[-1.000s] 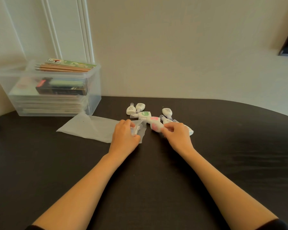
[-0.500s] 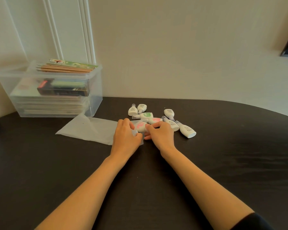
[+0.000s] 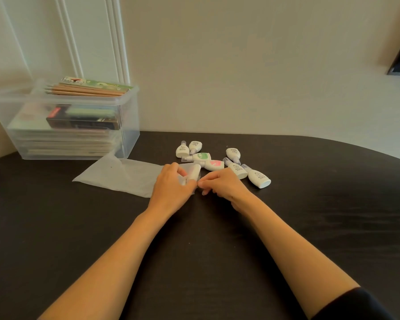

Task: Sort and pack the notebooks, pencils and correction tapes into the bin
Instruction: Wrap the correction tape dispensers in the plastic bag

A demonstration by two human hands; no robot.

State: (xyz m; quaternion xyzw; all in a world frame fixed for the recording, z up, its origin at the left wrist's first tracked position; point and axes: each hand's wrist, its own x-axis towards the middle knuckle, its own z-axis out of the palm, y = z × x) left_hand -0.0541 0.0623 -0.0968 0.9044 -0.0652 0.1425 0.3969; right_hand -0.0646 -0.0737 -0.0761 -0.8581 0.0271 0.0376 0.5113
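Bench: dark surface that carries all items.

Bin: clear plastic, at 10 o'clock on the bench, against the wall. Notebooks lie stacked flat in its lower part, with boxed items on top of them. Pencils lie across the top at the rim.

Plastic bag: translucent, flat on the bench, just beside the bin at its 5 o'clock. Its open end points to 3 o'clock.

Left hand: at the bag's open end, fingers curled and pinching the bag film. One correction tape sits inside the open end, touching these fingers.

Right hand: at 3 o'clock of the left hand, fingers curled narrow, tips at the bag edge. Whether they pinch the film cannot be determined.

Loose correction tapes: seven lie on the bench in a cluster at 12 to 2 o'clock of the hands. One bears a green label and one a pink label.
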